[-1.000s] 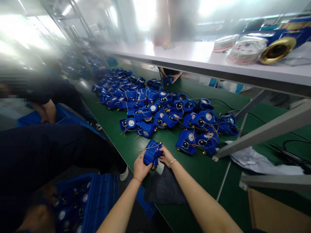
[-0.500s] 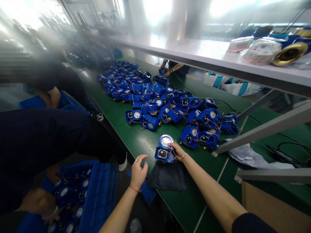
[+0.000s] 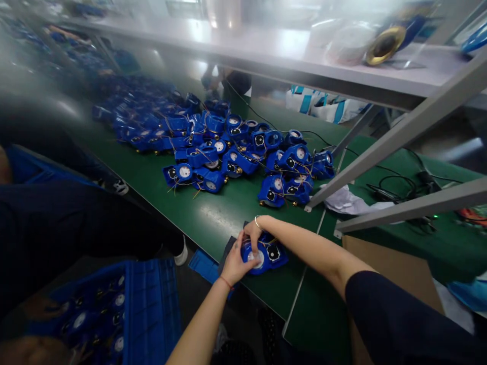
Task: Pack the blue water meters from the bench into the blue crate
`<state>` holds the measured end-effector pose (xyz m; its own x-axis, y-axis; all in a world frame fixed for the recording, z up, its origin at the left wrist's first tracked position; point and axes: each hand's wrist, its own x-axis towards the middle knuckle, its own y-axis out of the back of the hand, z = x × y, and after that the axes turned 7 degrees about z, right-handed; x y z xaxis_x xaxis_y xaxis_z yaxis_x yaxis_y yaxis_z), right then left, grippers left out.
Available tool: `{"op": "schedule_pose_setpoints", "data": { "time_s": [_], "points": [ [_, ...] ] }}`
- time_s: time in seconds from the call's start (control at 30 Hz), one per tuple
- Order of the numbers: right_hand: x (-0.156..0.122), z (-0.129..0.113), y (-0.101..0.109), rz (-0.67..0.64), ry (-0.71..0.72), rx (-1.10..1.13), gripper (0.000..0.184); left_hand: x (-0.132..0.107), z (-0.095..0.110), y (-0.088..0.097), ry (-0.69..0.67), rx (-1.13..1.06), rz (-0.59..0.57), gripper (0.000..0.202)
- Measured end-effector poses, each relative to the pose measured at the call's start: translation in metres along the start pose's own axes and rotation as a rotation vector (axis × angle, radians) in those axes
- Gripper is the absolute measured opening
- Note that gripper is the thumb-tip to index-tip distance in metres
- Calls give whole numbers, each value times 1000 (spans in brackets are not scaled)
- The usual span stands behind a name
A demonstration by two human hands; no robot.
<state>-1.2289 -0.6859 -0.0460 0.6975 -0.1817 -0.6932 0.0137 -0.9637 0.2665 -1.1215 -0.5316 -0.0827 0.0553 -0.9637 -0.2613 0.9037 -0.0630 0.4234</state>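
A blue water meter (image 3: 266,256) with a white dial lies on a dark cloth (image 3: 228,247) at the near edge of the green table (image 3: 213,218). My left hand (image 3: 235,261) grips its left side, fingers curled around the dial. My right hand (image 3: 254,230) comes in from the right and pinches at the meter's top, a bracelet on the wrist. A big heap of the same blue meters (image 3: 213,147) with loose wires covers the table further back.
A blue crate (image 3: 125,314) of meters stands on the floor at the lower left. A person in dark clothes (image 3: 57,228) bends at the left. Grey metal struts (image 3: 380,147) carry a white shelf (image 3: 266,56) above. A cardboard box (image 3: 395,268), crumpled paper (image 3: 346,200) and black cables (image 3: 399,185) lie to the right.
The meter has come back onto the cloth near the table edge. My left hand, free half a second ago, now grips it again. The view has swung to the right.
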Motion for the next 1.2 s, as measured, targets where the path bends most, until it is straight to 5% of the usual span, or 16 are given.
{"op": "schedule_pose_setpoints", "data": {
  "time_s": [0.1, 0.17, 0.23, 0.4, 0.5, 0.7, 1.0, 1.1, 1.2],
  "points": [
    [-33, 19, 0, 751, 147, -74, 24, 12, -15, -6, 127, -91, 34, 82],
    [-65, 40, -17, 1265, 43, 87, 18, 17, -17, -5, 181, -90, 31, 78],
    [-89, 56, -48, 1451, -167, 220, 29, 19, -14, -4, 207, -61, 35, 74],
    [-85, 54, -108, 1270, -193, 104, 38, 0, -10, -19, 260, -142, 124, 68],
    [-66, 35, -102, 1194, -220, -118, 47, -12, -11, -32, 281, -196, 144, 66],
    [-52, 22, -79, 951, -101, -252, 23, -10, -8, -35, 292, -236, 100, 62],
    [-57, 62, -107, 1395, -78, 138, 17, -4, -9, -31, 408, -345, 93, 61],
    [-62, 59, -107, 1469, -107, 182, 15, -5, -8, -33, 434, -392, 106, 59],
    [-66, 53, -101, 1470, 8, 323, 16, -5, -7, -36, 473, -493, 90, 60]
  ]
}}
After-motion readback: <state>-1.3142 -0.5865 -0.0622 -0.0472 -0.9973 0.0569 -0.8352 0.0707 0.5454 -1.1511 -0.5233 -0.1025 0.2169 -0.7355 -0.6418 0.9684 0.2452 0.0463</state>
